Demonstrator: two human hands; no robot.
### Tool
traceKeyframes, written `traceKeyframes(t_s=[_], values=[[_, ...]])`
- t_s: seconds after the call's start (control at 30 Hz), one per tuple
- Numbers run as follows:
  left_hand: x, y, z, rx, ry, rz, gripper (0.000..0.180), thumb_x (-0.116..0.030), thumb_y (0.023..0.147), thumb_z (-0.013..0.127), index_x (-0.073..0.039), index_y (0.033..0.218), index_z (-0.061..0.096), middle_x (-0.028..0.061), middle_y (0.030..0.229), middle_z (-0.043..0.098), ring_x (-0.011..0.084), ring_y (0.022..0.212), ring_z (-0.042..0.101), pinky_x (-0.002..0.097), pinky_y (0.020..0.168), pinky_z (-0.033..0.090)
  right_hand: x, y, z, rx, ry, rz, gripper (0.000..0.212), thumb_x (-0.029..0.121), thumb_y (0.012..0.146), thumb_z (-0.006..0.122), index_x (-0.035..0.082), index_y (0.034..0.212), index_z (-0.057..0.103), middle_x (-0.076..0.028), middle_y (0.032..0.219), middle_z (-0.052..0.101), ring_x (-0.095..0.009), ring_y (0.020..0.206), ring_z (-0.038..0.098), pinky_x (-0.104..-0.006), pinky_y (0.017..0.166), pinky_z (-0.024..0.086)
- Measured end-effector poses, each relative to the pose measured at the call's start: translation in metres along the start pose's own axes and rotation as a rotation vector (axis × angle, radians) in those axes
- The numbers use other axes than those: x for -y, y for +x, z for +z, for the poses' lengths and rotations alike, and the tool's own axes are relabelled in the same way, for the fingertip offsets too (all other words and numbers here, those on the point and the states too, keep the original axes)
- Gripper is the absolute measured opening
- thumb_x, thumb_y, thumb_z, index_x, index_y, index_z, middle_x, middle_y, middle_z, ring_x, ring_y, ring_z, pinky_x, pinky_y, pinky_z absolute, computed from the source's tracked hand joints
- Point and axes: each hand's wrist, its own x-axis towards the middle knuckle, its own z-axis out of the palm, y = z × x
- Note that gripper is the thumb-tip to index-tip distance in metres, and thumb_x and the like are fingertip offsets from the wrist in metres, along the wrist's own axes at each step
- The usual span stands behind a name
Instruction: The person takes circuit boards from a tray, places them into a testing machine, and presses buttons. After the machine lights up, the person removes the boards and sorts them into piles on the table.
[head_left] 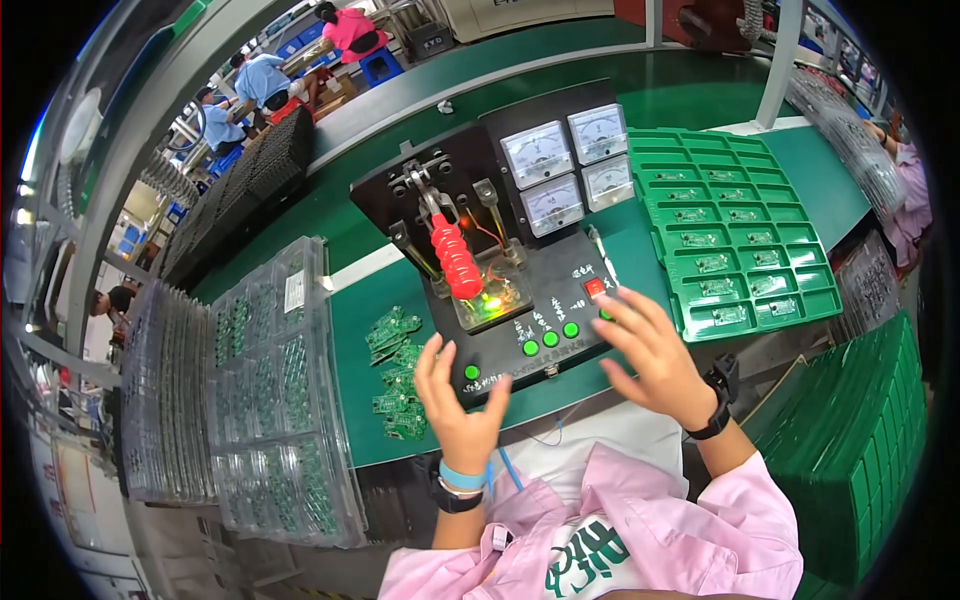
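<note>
A black test fixture (455,345) stands on the bench in front of me, with a toggle clamp whose red ribbed handle (457,258) points down toward me. Under the clamp, a clear plate (508,307) glows green and yellow; what lies beneath it is hard to make out. My left hand (462,412) hovers at the fixture's front left corner, fingers apart, near a green button (472,372). On the right, my right hand (655,362) has its fingers spread beside a red switch (595,288) and a row of green buttons (550,339). Neither hand holds anything.
Loose green circuit boards (398,385) lie left of the fixture. Clear trays of boards (265,390) stand farther left. At the right sits a green compartment tray (740,235), partly filled with boards, above stacked green trays (850,450). Four-sided dial meters (537,155) rise behind. Other people work beyond.
</note>
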Motion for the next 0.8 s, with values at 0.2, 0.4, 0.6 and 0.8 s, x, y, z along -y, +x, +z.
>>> traceKeyframes(t_s=[0.2, 0.4, 0.6, 0.8], values=[[0.01, -0.034, 0.024, -0.014, 0.008, -0.109, 0.093, -0.016, 0.06, 0.091, -0.004, 0.136, 0.04, 0.0193, 0.145, 0.037, 0.0377, 0.133, 0.038, 0.0481, 0.109, 0.034, 0.008, 0.001, 0.035, 0.014, -0.051, -0.17, 0.052, 0.017, 0.076, 0.073, 0.008, 0.125, 0.058, -0.01, 0.133, 0.056, -0.029, 0.118, 0.054, -0.0472, 0.099, 0.04], [0.011, -0.031, 0.031, -0.21, 0.017, -0.012, 0.1, -0.016, 0.059, 0.092, -0.009, 0.142, 0.037, 0.02, 0.144, 0.038, 0.0404, 0.135, 0.033, 0.0519, 0.111, 0.029, 0.01, -0.007, 0.048, 0.094, -0.097, -0.101, 0.052, 0.026, 0.077, 0.073, 0.011, 0.125, 0.06, -0.006, 0.131, 0.059, -0.024, 0.116, 0.056, -0.0456, 0.1, 0.039], [0.007, -0.031, 0.015, 0.083, 0.288, -0.08, 0.07, -0.029, 0.063, 0.089, -0.017, 0.127, 0.062, 0.0171, 0.145, 0.043, 0.0411, 0.136, 0.033, 0.0591, 0.108, 0.024, 0.006, 0.0, 0.05, 0.053, -0.106, -0.159, 0.048, 0.027, 0.077, 0.073, 0.01, 0.121, 0.062, -0.006, 0.12, 0.062, -0.022, 0.105, 0.059, -0.0426, 0.093, 0.043], [0.012, -0.031, 0.02, 0.049, 0.233, -0.127, 0.059, -0.035, 0.064, 0.087, -0.016, 0.117, 0.069, 0.0147, 0.144, 0.046, 0.0394, 0.135, 0.037, 0.0588, 0.108, 0.023, 0.023, 0.073, 0.04, 0.244, -0.088, -0.111, 0.045, 0.027, 0.079, 0.072, 0.009, 0.119, 0.061, -0.007, 0.092, 0.066, -0.022, 0.083, 0.064, -0.0369, 0.074, 0.049]])
